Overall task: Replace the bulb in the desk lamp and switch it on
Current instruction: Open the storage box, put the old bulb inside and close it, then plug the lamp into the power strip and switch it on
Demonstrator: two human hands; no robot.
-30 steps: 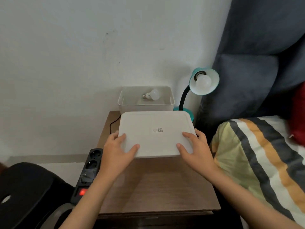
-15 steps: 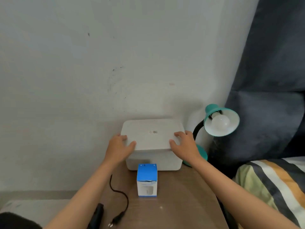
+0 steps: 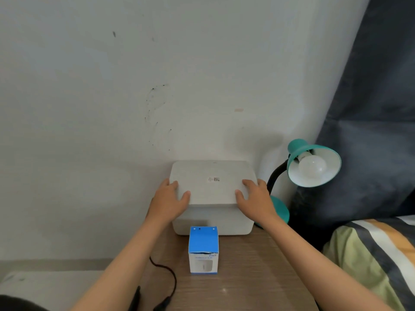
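A teal desk lamp stands at the back right of the wooden bedside table, its shade tilted toward me with an unlit white bulb screwed in. A white storage box sits against the wall, and its white lid lies on top. My left hand grips the lid's left edge and my right hand grips its right edge. A blue and white bulb carton stands upright in front of the box. The inside of the box is hidden.
A black cord with a plug trails over the table's left front. A bed with a striped blanket and a dark headboard lies to the right. The wall is directly behind the box.
A second ago I held the lid in front of the open box with a loose bulb inside. Now the lid sits on the box. The view has tilted upward.
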